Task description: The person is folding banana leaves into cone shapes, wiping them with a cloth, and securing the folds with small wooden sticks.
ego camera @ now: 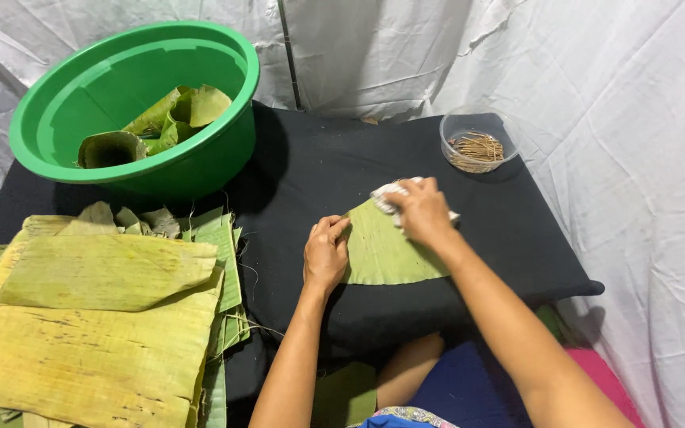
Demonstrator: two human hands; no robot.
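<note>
Partly, right hand [424, 212] hides white cloth [388, 194] on leaf [386, 254].

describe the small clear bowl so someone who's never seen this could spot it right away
On the black cloth-covered table, look to the far right corner, beyond the right hand. The small clear bowl there holds thin tan sticks, unlike the big green basin of rolled leaves.

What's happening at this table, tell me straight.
A person sits at a table covered in black cloth. The left hand presses down the edge of a green cut piece of banana leaf, while the right hand rubs a white crumpled cloth over its far end. A stack of yellowish banana leaf sheets lies to the left, a round green plastic basin holds rolled leaves, and a small clear bowl of thin sticks stands beyond.
</note>
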